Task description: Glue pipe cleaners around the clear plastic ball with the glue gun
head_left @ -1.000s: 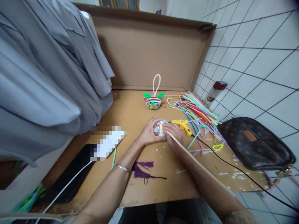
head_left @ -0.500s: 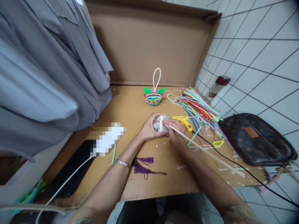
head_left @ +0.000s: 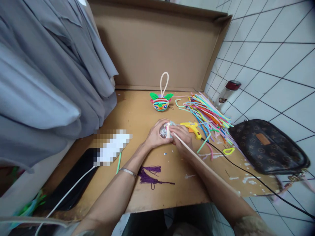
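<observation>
My left hand (head_left: pixel 155 135) is wrapped round a small clear, shiny ball (head_left: pixel 163 131) near the middle of the table. My right hand (head_left: pixel 181 136) presses a cream fuzzy strip (head_left: pixel 190 151) against the ball with its fingertips. The strip's long free end trails down along my right forearm. Beyond my hands stands a colourful animal-face ornament (head_left: pixel 160 104) with green ears and a cream loop. A yellow glue gun (head_left: pixel 194 128) lies just right of my right hand, its tip near the ball. Purple tassels (head_left: pixel 147 177) lie nearer the front edge.
Many coloured fuzzy sticks (head_left: pixel 209 113) are heaped at the right, by a red-capped bottle (head_left: pixel 228 92) and a brown patterned bag (head_left: pixel 269 147). A black cable crosses the table's right side. A cardboard wall (head_left: pixel 157 49) stands behind; grey cloth (head_left: pixel 54 72) hangs left.
The strip's free end has swung down and left, from the tabletop onto my right forearm. My right fingers have shifted slightly on the ball. My left hand still holds it.
</observation>
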`<state>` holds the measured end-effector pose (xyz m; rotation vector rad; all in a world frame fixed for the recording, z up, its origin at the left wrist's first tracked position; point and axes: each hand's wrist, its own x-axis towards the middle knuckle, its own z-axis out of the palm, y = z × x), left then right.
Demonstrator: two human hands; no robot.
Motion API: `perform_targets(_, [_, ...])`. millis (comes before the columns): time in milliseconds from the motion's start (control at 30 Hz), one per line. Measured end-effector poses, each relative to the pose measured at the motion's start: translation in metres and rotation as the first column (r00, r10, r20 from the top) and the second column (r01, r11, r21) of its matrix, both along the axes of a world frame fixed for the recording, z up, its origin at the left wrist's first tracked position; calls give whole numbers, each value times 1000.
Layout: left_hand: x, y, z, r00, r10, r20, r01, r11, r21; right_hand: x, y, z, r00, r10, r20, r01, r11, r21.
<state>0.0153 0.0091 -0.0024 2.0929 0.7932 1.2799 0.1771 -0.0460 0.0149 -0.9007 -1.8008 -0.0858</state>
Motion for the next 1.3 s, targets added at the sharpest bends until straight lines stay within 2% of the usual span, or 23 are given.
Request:
perform_targets(133, [1,0,-1,999,35,4,-35,999,-12,1,4,-4,999,17,34,-19,998,58])
perform_targets(300, [3,1,-1,997,64,34,-63,997,-37,1,3,-7,996,3,93,-4,1000,14])
perform_targets(367, [2,2,-2,993,97,65,-90,990,-109,6,3,-7,988,-50,143,51,999,-3])
perform_targets(433, [0,4,-2,984,143,106,-117,969,-218,16,5,-7,960,-203,192,212,977,-28])
perform_targets(467, [-1,6,-3,978,166,126,-127,954,-271,22,7,-7,924,-319,213,336,940,-51])
perform_targets(500, [-2,7,-3,971,188,148,-133,939,-317,30,10,-7,863,-444,240,474,876,-83])
perform_targets(567, [-4,11,-4,955,225,193,-140,915,-378,45,15,-6,686,-608,400,713,672,-202])
perform_targets(633, [-5,13,-4,942,239,236,-124,901,-417,56,18,-4,538,-608,584,839,456,-297])
perform_targets(667, [-6,14,-5,941,227,252,-102,898,-429,60,19,-3,494,-580,648,868,377,-324])
perform_targets(700, [-6,15,-5,941,214,263,-82,896,-437,62,20,-1,468,-550,692,883,319,-345])
perform_targets(767, [-6,16,-6,942,198,273,-61,896,-439,63,21,1,458,-508,730,889,262,-375])
perform_targets(1000, [-6,21,-11,941,232,248,-98,885,-456,67,27,2,517,-543,662,846,207,-491])
perform_targets(1100, [-5,20,-9,940,215,265,-72,883,-464,69,27,5,524,-643,558,830,238,-504])
perform_targets(1167, [-5,19,-8,943,203,263,-64,888,-456,69,25,8,539,-710,453,818,311,-484])
perform_targets(1300, [-5,17,-8,947,196,256,-69,899,-433,62,22,11,680,-705,204,719,585,-375])
